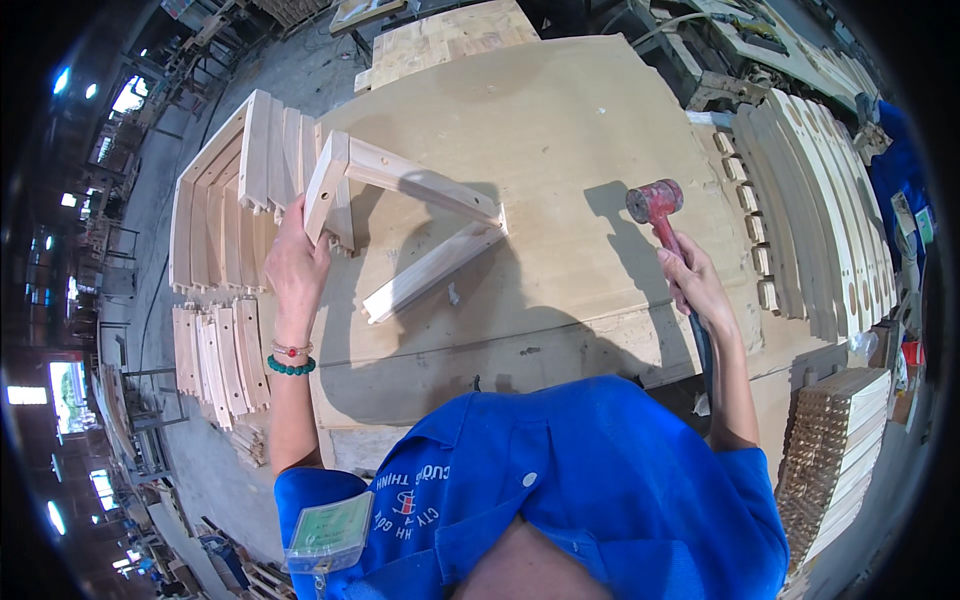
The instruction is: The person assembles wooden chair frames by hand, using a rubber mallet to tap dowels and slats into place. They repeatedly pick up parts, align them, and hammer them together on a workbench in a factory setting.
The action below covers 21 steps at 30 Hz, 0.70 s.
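Note:
A pale wooden frame (418, 183) with three joined bars stands on the brown work table (560, 130), left of its middle. My left hand (298, 255) is closed around the frame's short left bar, whose end rises toward me. One long bar runs along the far side with round holes in it; another angles back toward me from the right corner. In my right hand (692, 280) is a mallet with a worn red head (655, 201) and a dark handle. The mallet head is held above the table, apart from the frame, and casts a shadow to its left.
Stacked wooden frames (215, 190) stand at the left, with a pile of short curved pieces (222, 355) nearer me. Long curved slats (815, 200) line the right side beside small wooden blocks (750, 200). A tall stack of bars (835, 450) stands at the near right.

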Motion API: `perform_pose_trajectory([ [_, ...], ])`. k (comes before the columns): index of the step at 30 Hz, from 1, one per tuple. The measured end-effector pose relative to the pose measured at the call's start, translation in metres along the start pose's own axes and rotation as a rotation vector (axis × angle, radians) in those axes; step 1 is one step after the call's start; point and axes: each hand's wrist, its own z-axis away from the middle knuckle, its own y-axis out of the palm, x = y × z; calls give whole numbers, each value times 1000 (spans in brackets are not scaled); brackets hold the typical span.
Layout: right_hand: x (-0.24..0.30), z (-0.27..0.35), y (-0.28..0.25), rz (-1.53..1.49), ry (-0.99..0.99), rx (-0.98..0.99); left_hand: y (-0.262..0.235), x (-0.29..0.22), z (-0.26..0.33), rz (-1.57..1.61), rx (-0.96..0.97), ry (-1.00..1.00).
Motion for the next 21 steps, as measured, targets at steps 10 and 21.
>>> perform_pose_trajectory([
  [10, -10, 6, -2, -56, 30, 61, -5, -19, -3, -18, 12, 118],
  [21, -26, 12, -6, -170, 45, 57, 54, 59, 19, 278, 8, -25],
])
